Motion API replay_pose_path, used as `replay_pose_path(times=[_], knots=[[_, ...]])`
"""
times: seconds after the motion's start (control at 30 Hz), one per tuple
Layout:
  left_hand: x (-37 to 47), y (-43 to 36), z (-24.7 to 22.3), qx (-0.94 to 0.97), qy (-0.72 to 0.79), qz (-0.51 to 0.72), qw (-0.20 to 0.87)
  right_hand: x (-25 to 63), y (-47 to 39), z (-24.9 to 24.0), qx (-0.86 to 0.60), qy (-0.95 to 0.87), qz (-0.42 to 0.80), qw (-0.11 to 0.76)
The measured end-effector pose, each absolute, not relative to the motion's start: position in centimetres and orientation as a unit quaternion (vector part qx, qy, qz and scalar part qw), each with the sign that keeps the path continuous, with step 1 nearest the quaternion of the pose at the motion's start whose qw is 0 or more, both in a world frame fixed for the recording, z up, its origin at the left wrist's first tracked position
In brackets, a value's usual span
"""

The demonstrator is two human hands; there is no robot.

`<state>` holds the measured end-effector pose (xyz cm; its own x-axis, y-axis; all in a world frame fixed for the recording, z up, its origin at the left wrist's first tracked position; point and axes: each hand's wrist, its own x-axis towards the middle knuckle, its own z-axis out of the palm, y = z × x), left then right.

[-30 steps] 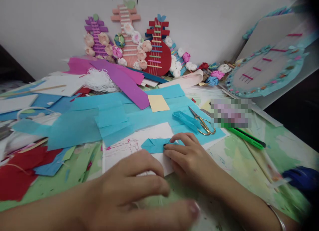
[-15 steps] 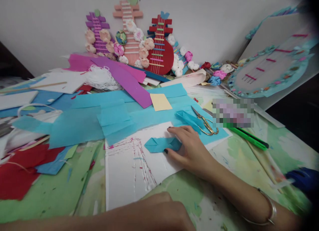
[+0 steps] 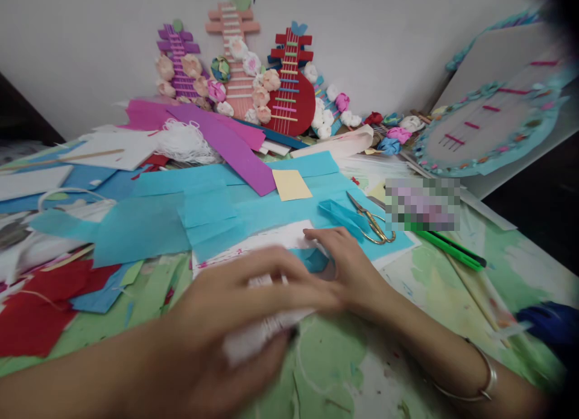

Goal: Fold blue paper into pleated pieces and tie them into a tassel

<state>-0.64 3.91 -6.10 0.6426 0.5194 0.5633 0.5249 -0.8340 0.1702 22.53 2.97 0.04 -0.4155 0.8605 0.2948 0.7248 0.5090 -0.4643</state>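
My left hand (image 3: 253, 304) is blurred by motion in the foreground. Its fingers stretch to the right and its thumb is apart below them, with white paper showing through the gap. My right hand (image 3: 348, 268) rests low over the sheet, its forefinger reaching along the far side of a small folded blue crepe paper piece (image 3: 312, 259). The right thumb is hidden behind my left hand, whose fingertips overlap the right one in view. Under the folded piece lies a white sheet (image 3: 289, 232) with dark red marks, mostly covered by my left hand.
Gold-handled scissors (image 3: 373, 223) lie on blue crepe paper (image 3: 266, 208), near a cream paper square (image 3: 292, 185). A green cutter (image 3: 447, 247) is at right. Purple strip (image 3: 230, 151), white string (image 3: 183, 141) and red paper (image 3: 40, 316) lie left. Decorated paper lutes (image 3: 294, 99) lean on the wall.
My left hand has risen from the bottom edge toward my right hand, opening its fingers and covering much of the white sheet and folded paper. My right hand stays nearly in place.
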Motion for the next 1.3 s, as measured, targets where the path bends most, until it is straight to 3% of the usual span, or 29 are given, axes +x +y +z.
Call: replay_pose_path(times=[0.1, 0.2, 0.47, 0.7, 1.0, 1.3], knots=[[0.0, 4.8, -1.0, -0.876, -0.377, -0.294, -0.063, 22.6, 3.1, -0.1, -0.477, -0.827, 0.141, 0.261], [1.0, 5.5, 1.3, -0.862, -0.419, -0.27, -0.095, 22.5, 3.2, 0.1, -0.484, -0.822, 0.151, 0.258], [2.5, 5.9, 0.6, -0.85, -0.442, -0.166, -0.235, 22.2, 3.1, 0.6, -0.489, -0.812, 0.198, 0.25], [2.5, 5.6, 1.2, -0.806, -0.443, -0.213, -0.331, 22.3, 3.3, 0.6, -0.483, -0.818, 0.201, 0.24], [2.5, 5.3, 0.5, -0.769, -0.338, -0.311, -0.445, 22.2, 3.3, 0.4, -0.465, -0.815, 0.224, 0.264], [2.7, 5.2, 1.0, -0.7, -0.337, -0.338, -0.531, 22.1, 3.2, 0.6, -0.427, -0.751, 0.374, 0.337]])
